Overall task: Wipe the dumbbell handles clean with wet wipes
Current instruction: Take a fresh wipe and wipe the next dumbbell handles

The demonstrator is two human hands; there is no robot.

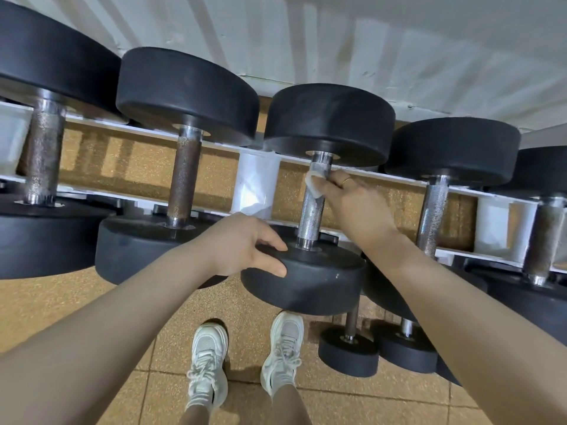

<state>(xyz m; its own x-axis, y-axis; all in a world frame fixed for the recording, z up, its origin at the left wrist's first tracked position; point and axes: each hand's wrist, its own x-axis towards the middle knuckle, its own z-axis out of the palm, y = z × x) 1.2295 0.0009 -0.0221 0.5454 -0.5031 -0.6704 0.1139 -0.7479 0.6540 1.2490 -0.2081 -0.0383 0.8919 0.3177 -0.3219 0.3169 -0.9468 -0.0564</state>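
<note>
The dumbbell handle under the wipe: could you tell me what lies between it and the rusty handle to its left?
In the head view, a white rack bracket and cork-coloured floor lie between the handle and the rusty handle.

Your left arm runs bare from the lower left of the frame up toward the centre. Your left hand (245, 245) is curled, thumb (271, 240) above and fingers (270, 268) below, gripping what lies between them. Your right arm comes in from the lower right, stretched further up the frame. Your right hand (349, 197) is palm down, its fingers (337, 179) bent in a pinch at centre frame, with a ring (346, 180) on one finger.
</note>
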